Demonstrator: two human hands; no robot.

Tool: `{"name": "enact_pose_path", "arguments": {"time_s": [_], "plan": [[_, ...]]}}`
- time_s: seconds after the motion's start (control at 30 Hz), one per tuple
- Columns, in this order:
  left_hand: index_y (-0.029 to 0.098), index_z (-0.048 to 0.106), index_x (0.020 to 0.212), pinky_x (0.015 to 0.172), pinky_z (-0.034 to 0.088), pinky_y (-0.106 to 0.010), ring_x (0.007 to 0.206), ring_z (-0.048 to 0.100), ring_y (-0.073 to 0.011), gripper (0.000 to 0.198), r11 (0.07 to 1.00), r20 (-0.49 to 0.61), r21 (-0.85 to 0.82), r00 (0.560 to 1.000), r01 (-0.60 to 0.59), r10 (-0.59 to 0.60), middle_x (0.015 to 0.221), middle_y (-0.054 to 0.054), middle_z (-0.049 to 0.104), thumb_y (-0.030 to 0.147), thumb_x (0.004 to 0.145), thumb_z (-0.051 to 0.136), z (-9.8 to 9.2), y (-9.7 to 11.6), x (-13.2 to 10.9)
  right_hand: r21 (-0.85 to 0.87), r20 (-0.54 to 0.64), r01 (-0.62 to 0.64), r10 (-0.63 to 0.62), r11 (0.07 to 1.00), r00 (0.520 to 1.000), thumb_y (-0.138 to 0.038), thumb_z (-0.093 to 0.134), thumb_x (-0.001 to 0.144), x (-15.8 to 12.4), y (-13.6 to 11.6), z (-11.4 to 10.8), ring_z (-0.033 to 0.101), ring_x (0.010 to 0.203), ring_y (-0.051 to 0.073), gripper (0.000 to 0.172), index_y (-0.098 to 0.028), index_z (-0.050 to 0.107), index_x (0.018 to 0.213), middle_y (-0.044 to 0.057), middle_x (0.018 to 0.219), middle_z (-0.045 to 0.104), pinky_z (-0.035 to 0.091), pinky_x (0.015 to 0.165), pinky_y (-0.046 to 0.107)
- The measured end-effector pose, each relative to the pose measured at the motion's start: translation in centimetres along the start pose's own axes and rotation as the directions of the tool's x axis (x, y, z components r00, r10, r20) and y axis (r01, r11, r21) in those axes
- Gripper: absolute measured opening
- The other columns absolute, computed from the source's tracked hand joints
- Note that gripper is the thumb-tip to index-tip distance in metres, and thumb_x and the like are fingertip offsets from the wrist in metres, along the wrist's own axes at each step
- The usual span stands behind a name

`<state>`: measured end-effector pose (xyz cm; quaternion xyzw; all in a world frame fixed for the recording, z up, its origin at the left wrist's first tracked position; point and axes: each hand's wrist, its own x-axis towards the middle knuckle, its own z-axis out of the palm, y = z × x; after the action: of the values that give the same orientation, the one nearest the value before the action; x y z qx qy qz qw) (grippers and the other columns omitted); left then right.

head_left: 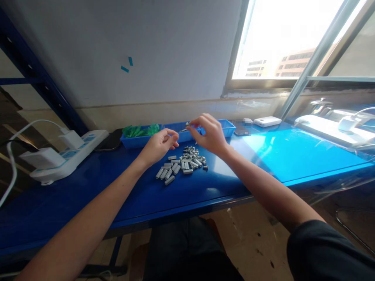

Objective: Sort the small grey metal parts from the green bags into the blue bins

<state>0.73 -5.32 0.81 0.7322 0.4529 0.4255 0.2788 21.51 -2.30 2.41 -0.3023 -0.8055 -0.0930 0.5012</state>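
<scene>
A heap of several small grey metal cylinders point(183, 164) lies on the blue table point(88, 187). My left hand point(159, 145) hovers just left of the heap, fingers curled in a pinch; what it holds, if anything, is too small to make out. My right hand point(208, 134) is raised above the heap's far side, pinching a small grey metal piece point(186, 125) between thumb and fingers. Behind both hands stands a shallow blue tray point(228, 125), its left compartment filled with green plastic pieces point(140, 130).
A white power strip point(68, 156) with plugged chargers lies at the left, a dark phone point(109, 141) beside it. A white box point(267, 121) sits at the back right under the window. A clear plastic sheet point(336, 156) overhangs the right end.
</scene>
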Motion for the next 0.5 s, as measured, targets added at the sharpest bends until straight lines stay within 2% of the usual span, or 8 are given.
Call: {"name": "enact_pose_path", "arguments": {"time_s": [0.07,0.1,0.17,0.23,0.3,0.4,0.5], "plan": [[0.017,0.066,0.092,0.07,0.046,-0.029,0.076,0.063,-0.0194,0.038,0.949,0.137,0.306,0.99,-0.082,0.041,0.082,-0.005,0.069,0.053,0.079,0.06,-0.2,0.1,-0.2,-0.164,-0.087,-0.168,0.155,0.972,0.984,-0.034,0.048,0.093,0.3,2.4,-1.2,0.055,0.087,0.02,0.021,-0.018,0.062,0.093,0.006,0.085,0.06,0.043,0.08,0.033],[0.018,0.068,0.087,0.071,0.045,-0.029,0.079,0.063,-0.0207,0.034,0.898,0.207,0.421,0.978,-0.126,0.04,0.084,-0.006,0.07,0.05,0.078,0.061,-0.2,0.2,-0.3,-0.266,-0.104,-0.263,0.243,0.927,0.964,-0.032,0.048,0.092,0.3,3.8,-1.6,0.054,0.091,0.022,0.02,-0.018,0.062,0.095,0.008,0.088,0.06,0.042,0.081,0.035],[0.02,0.07,0.08,0.073,0.045,-0.03,0.084,0.063,-0.0224,0.029,0.819,0.301,0.544,0.954,-0.181,0.012,0.088,-0.006,0.071,0.046,0.078,0.059,-0.1,0.3,-0.4,-0.461,-0.025,-0.37,0.404,0.807,0.914,-0.031,0.054,0.088,-0.2,6.0,-2.1,0.053,0.098,0.028,0.02,-0.016,0.064,0.097,0.012,0.095,0.061,0.042,0.083,0.04],[0.02,0.071,0.078,0.073,0.045,-0.029,0.086,0.063,-0.0229,0.028,0.789,0.315,0.587,0.949,-0.183,-0.014,0.09,-0.006,0.071,0.044,0.079,0.057,0.2,0.5,-0.4,-0.541,0.097,-0.355,0.476,0.762,0.874,-0.033,0.059,0.085,-0.7,6.8,-1.8,0.052,0.102,0.031,0.026,-0.014,0.065,0.1,0.015,0.102,0.062,0.042,0.084,0.042],[0.019,0.072,0.079,0.073,0.045,-0.029,0.084,0.064,-0.0222,0.028,0.8,0.263,0.579,0.965,-0.155,-0.004,0.089,-0.006,0.072,0.042,0.08,0.055,0.3,0.6,-0.3,-0.461,0.208,-0.288,0.418,0.839,0.884,-0.037,0.058,0.086,-0.9,5.8,-1.0,0.053,0.1,0.029,0.03,-0.014,0.064,0.105,0.014,0.102,0.063,0.043,0.085,0.04],[0.017,0.071,0.083,0.075,0.046,-0.029,0.081,0.064,-0.0212,0.031,0.88,0.073,0.469,0.996,-0.072,0.042,0.087,-0.006,0.072,0.044,0.082,0.055,0.1,0.6,-0.2,-0.136,0.306,-0.124,0.16,0.983,0.938,-0.038,0.054,0.089,-0.8,2.1,0.6,0.057,0.09,0.022,0.031,-0.015,0.062,0.11,0.007,0.092,0.066,0.043,0.086,0.035],[0.014,0.071,0.089,0.075,0.048,-0.029,0.082,0.065,-0.0216,0.043,0.969,-0.067,0.248,0.997,-0.009,0.026,0.09,-0.007,0.073,0.054,0.081,0.057,-0.3,0.6,0.0,0.096,0.308,0.03,-0.058,0.995,0.95,-0.03,0.056,0.088,-1.0,-1.3,2.1,0.058,0.09,0.019,0.027,-0.016,0.06,0.11,0.007,0.095,0.065,0.044,0.083,0.031]]}}
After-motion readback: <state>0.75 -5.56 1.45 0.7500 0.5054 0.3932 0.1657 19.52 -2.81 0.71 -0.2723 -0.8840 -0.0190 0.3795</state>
